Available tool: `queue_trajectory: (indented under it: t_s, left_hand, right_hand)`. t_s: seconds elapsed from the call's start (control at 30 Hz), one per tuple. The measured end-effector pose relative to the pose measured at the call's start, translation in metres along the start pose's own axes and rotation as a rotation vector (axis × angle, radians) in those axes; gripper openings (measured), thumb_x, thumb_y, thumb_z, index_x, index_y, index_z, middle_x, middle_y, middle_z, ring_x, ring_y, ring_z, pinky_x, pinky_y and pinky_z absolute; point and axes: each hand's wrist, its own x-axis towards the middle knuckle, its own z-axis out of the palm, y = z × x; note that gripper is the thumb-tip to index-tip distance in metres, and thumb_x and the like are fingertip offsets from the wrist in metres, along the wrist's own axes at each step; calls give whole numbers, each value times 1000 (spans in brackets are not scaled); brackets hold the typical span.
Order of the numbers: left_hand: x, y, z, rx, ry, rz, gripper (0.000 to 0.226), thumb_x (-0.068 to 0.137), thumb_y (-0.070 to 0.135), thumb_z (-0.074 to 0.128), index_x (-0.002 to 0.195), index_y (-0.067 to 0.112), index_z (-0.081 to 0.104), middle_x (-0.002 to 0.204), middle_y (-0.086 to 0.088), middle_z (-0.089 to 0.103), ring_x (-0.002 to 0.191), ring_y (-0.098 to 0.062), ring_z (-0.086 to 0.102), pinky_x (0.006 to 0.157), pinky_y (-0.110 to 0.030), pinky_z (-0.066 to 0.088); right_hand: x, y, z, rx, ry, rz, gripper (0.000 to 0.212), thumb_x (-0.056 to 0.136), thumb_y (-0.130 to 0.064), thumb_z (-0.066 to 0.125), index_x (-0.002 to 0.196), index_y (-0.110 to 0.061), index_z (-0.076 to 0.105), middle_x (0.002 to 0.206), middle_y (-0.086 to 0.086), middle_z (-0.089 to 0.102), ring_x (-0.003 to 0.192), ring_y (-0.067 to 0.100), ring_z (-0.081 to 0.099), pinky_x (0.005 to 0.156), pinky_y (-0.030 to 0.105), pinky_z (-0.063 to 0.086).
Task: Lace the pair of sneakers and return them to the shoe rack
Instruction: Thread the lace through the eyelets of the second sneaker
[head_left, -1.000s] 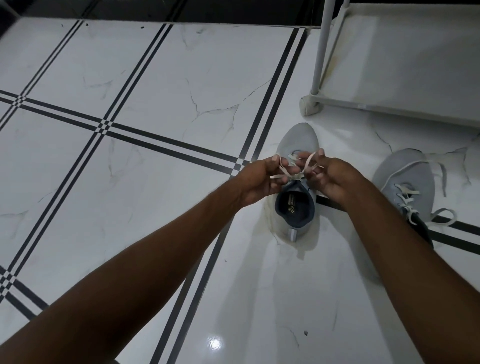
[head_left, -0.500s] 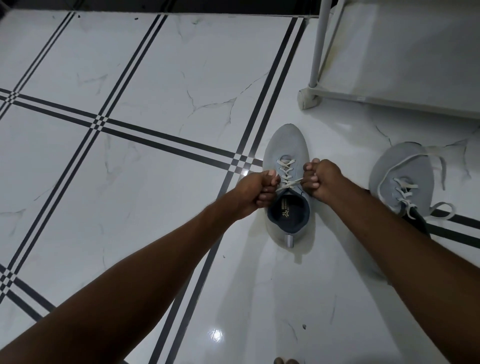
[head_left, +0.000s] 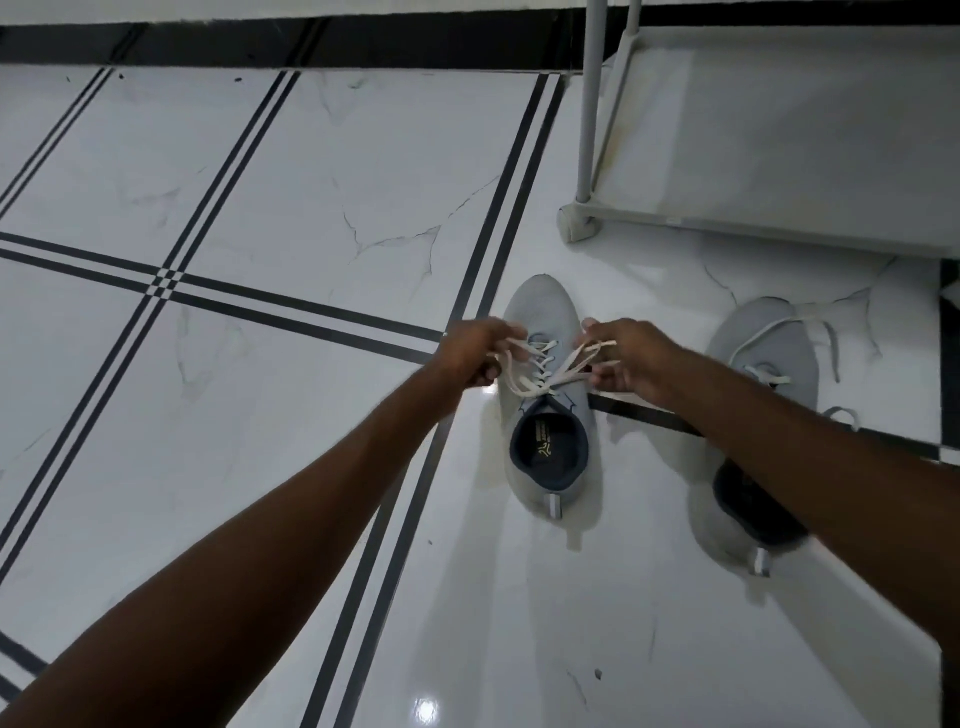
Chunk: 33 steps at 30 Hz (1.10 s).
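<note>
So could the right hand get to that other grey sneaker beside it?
Probably yes: the second grey sneaker lies on open floor just beyond the right hand, nothing between. But that hand is busy gripping the cream lace.

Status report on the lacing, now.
Left hand and right hand each grip a lace end. Near sneaker untied. Second sneaker laces loose. Rack unobstructed.

Glossy white marble-look floor (head_left: 260, 156) with thin dark double lines (head_left: 171, 280) crossing in a grid. Black band (head_left: 311, 41) along the floor's far edge. A bright light glare (head_left: 426, 709) reflects off the floor near the bottom of the view.
</note>
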Motion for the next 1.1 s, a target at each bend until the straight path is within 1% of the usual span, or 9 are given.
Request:
queue_trajectory:
  t_s: [0.13,0.3,0.4,0.47,0.53,0.63,0.8,0.93,1.1]
  left_hand:
    - [3,37,37,208,67,281,19,93,23,59,101,10,71,84,-5,76,42,3,53,44,-13,40]
    - [-2,46,109,529,-235,427,16,86,19,62,95,21,75,85,4,77,78,-9,71,68,-25,56]
    - [-5,37,153,761,-348,582,20,88,20,66,106,21,76,101,4,76,93,-12,69,85,-22,50]
    - [-9,31,177,844,-364,678,28,87,20,67,114,21,74,115,1,74,103,-17,67,88,-23,47]
    - [-11,21,197,935,-381,776,33,83,21,70,117,20,73,120,-3,73,109,-24,64,91,-29,47]
    - [-12,6,207,1060,-376,821,31,84,21,70,115,19,71,107,-6,76,100,-31,67,85,-40,51]
    - [-12,1,197,1042,-377,711,21,84,14,74,105,15,70,93,-4,78,89,-26,71,73,-30,48]
    - [-6,6,179,1187,-379,680,9,78,9,69,82,16,71,83,-2,76,82,-27,69,71,-33,51]
    - [-9,11,164,1271,-351,688,9,85,11,64,90,14,71,91,-5,75,87,-28,65,64,-28,31]
  right_hand:
    - [-18,-44,-47,-475,-6,-72,29,95,-24,60,111,-1,65,103,18,72,51,20,50,47,30,56]
    - [-63,-67,-107,-863,2,-135,14,89,-12,66,99,-4,73,93,12,78,49,21,59,45,27,55]
    - [-90,-41,-153,-1123,153,-305,8,88,-14,68,88,-15,76,82,1,76,48,9,67,51,27,57]
    - [-106,-15,-176,-1257,231,-396,12,88,-15,67,89,-23,76,83,-10,73,53,-3,61,57,13,49]
    - [-117,13,-188,-1272,246,-415,14,87,-15,70,94,-25,77,86,-12,72,58,-8,56,58,5,40]
    - [-120,50,-193,-1178,239,-409,17,84,-12,74,99,-21,76,87,-7,73,69,1,62,64,17,47]
    - [-115,68,-193,-1028,352,-499,11,82,-8,72,84,-18,73,60,-16,65,58,-5,61,58,20,45]
    - [-110,70,-206,-1190,387,-495,22,78,2,67,67,-16,60,59,-9,59,63,17,62,58,30,44]
    - [-99,73,-217,-1294,388,-487,27,76,3,64,65,-19,54,57,-11,53,56,10,50,50,23,32]
